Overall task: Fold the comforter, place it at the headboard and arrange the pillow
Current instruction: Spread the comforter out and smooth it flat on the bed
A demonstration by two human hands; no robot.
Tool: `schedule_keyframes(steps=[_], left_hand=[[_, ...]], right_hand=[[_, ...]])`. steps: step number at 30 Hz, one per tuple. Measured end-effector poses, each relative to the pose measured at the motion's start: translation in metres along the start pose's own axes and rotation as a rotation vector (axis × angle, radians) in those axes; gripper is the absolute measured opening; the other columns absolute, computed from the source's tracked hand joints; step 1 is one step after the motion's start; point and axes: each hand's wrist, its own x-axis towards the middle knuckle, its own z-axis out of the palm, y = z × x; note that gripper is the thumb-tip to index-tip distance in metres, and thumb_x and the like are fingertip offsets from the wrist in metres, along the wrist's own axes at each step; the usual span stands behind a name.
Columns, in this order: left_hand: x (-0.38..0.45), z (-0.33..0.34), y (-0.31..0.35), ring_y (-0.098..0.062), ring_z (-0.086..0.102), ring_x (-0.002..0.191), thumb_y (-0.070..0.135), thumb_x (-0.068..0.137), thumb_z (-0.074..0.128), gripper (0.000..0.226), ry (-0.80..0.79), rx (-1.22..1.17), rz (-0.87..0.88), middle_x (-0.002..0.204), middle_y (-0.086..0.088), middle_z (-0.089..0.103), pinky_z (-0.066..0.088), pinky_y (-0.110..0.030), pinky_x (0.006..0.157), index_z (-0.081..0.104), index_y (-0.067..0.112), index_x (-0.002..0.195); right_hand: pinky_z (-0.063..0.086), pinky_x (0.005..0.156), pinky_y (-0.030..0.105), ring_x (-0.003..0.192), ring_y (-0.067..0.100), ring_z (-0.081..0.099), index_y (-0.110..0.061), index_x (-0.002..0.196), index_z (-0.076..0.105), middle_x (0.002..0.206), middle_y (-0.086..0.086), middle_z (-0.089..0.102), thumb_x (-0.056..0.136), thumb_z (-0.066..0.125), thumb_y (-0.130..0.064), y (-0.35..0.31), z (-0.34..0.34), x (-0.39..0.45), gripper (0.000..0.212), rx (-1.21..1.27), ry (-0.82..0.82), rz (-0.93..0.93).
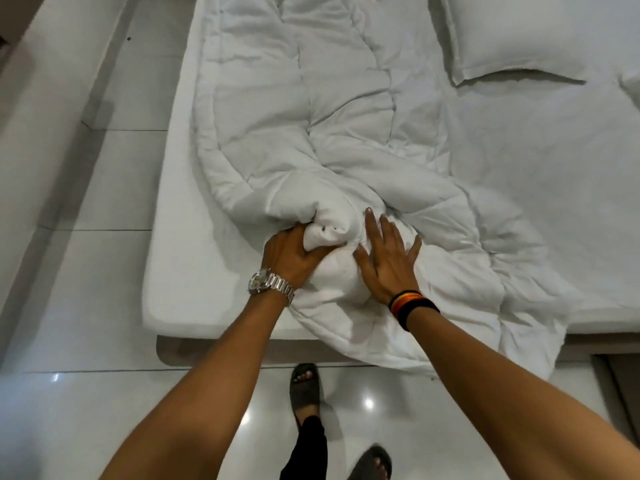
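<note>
A white quilted comforter (298,109) lies in a long crumpled strip down the left half of the bed, and its near end spills over the foot edge. My left hand (291,256), with a metal watch on the wrist, is clenched on a bunched fold of the comforter near the foot of the bed. My right hand (389,258), with striped bands on the wrist, lies flat with spread fingers on the comforter just right of that fold. A white pillow (512,32) rests at the upper right of the bed.
The white mattress (173,271) has a rounded corner at the near left. Glossy white floor tiles (114,185) run along its left side and in front. My sandalled feet (306,386) stand at the foot edge. A dark panel (620,382) sits at lower right.
</note>
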Motion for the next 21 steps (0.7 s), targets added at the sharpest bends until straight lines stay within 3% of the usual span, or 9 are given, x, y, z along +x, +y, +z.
schedule_keyframes(steps=[2,5,7,9,12,14,16,19,21], left_hand=[[-0.024,-0.02,0.01,-0.029,0.074,0.094,0.072,0.081,0.068,0.06,0.074,-0.115,-0.152,0.102,-0.004,0.079,0.058,-0.037,0.076,0.068,0.024,0.119],[-0.084,-0.059,0.027,-0.012,0.07,0.106,0.068,0.083,0.072,0.048,0.225,-0.328,-0.367,0.109,0.013,0.077,0.054,-0.029,0.092,0.071,0.036,0.119],[-0.129,-0.08,0.029,-0.015,0.067,0.105,0.07,0.085,0.068,0.044,0.279,-0.299,-0.53,0.105,0.014,0.074,0.048,-0.028,0.09,0.072,0.035,0.112],[-0.176,-0.087,0.012,-0.029,0.064,0.115,0.073,0.085,0.061,0.065,0.217,-0.241,-0.763,0.118,-0.004,0.071,0.046,-0.032,0.091,0.066,0.027,0.131],[-0.229,-0.086,-0.031,-0.043,0.051,0.136,0.092,0.078,0.043,0.109,-0.034,-0.153,-1.07,0.156,-0.02,0.047,0.044,-0.046,0.108,0.027,0.025,0.162],[-0.236,-0.081,-0.052,-0.043,0.051,0.136,0.095,0.079,0.031,0.11,-0.076,-0.095,-1.136,0.155,-0.022,0.047,0.044,-0.049,0.108,0.025,0.023,0.163],[-0.223,-0.075,-0.058,-0.043,0.054,0.131,0.093,0.083,0.029,0.107,0.006,-0.1,-1.108,0.149,-0.022,0.053,0.045,-0.048,0.104,0.03,0.02,0.161],[-0.172,-0.063,-0.068,-0.039,0.053,0.132,0.099,0.072,0.037,0.119,0.087,-0.239,-1.015,0.145,-0.016,0.057,0.043,-0.05,0.109,0.024,0.024,0.163],[-0.127,-0.055,-0.078,-0.038,0.051,0.135,0.1,0.063,0.048,0.124,0.1,-0.319,-0.993,0.143,-0.013,0.056,0.042,-0.047,0.109,0.03,0.023,0.158]], right_hand=[[-0.015,0.123,0.068,0.164,0.023,0.009,-0.048,0.165,-0.008,0.178,0.009,0.011,0.096,0.009,-0.08,-0.015,-0.007,-0.004,0.078,0.022,0.026,-0.031],[-0.017,0.124,0.064,0.164,0.02,0.006,-0.049,0.164,-0.006,0.178,0.004,0.01,0.092,0.007,-0.087,-0.054,-0.012,-0.028,0.083,0.096,0.042,-0.111],[-0.017,0.124,0.062,0.164,0.021,0.005,-0.049,0.166,-0.001,0.178,0.001,0.007,0.089,0.008,-0.089,-0.072,-0.001,-0.056,0.087,0.123,-0.034,-0.152],[-0.016,0.124,0.064,0.164,0.022,0.001,-0.049,0.166,-0.001,0.179,-0.002,0.001,0.084,0.004,-0.092,-0.073,0.021,-0.087,0.093,0.096,-0.216,-0.143],[-0.012,0.126,0.064,0.164,0.024,-0.002,-0.042,0.167,-0.002,0.179,0.002,-0.003,0.079,0.001,-0.093,-0.055,0.051,-0.123,0.102,-0.001,-0.417,-0.084],[-0.006,0.129,0.059,0.164,0.022,0.001,-0.038,0.168,0.003,0.179,0.002,0.0,0.088,0.012,-0.089,-0.044,0.051,-0.126,0.096,0.021,-0.401,-0.097],[-0.001,0.131,0.056,0.164,0.023,0.005,-0.036,0.169,0.011,0.178,0.002,0.005,0.098,0.025,-0.082,-0.033,0.042,-0.117,0.086,0.062,-0.295,-0.126],[-0.003,0.13,0.056,0.164,0.024,0.0,-0.035,0.169,0.014,0.178,0.004,0.004,0.093,0.017,-0.082,-0.007,0.027,-0.081,0.09,0.001,-0.179,-0.079],[-0.008,0.129,0.059,0.164,0.025,-0.006,-0.034,0.169,0.011,0.178,0.005,-0.001,0.09,0.01,-0.082,0.009,0.018,-0.056,0.093,-0.078,-0.156,-0.042]])
